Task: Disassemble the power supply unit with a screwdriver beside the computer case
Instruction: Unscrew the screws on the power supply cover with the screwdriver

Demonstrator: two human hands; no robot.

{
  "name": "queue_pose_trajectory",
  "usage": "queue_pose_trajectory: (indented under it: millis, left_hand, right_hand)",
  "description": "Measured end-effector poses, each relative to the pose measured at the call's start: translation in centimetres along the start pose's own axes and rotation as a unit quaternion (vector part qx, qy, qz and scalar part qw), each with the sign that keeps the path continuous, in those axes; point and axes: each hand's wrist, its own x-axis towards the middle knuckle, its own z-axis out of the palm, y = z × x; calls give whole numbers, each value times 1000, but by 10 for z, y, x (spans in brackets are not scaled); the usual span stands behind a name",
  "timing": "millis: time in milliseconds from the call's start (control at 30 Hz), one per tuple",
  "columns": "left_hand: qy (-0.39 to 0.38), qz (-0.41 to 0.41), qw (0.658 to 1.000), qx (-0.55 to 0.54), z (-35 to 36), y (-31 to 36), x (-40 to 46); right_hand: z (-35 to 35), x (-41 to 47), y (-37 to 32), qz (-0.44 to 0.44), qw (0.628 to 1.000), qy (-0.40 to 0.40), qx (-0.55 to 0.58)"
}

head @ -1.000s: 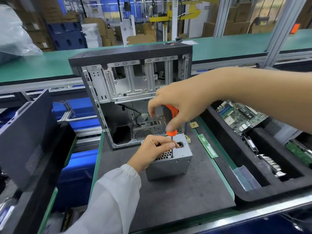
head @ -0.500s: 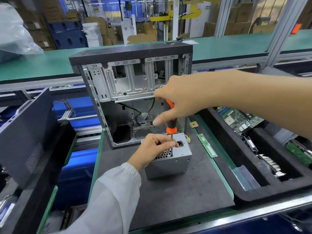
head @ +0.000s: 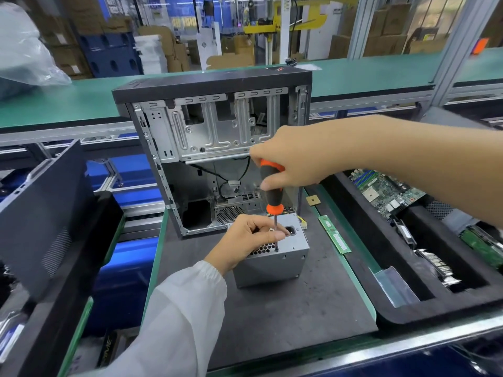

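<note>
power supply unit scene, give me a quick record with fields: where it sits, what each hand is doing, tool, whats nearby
unit: power supply unit, on dark mat, in front of open computer case
left hand: left hand rests on unit's top, fingers by the shaft
right hand: right hand grips screwdriver handle
tool: upright, tip at top edge of unit
nearby: memory stick to the right; motherboard in black tray

The power supply unit (head: 272,257) stands on the mat (head: 272,317), just before the open computer case (head: 215,148). Right of it lies a memory stick (head: 334,234), further right a tray (head: 408,308) holding a motherboard (head: 386,191).
</note>
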Motion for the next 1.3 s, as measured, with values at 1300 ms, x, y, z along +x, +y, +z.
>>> queue_pose_trajectory:
  millis: [1300]
  left_hand:
    - [-118, -67, 642, 754, 47, 17, 13]
  right_hand:
    - [95, -5, 56, 188, 939, 181, 224]
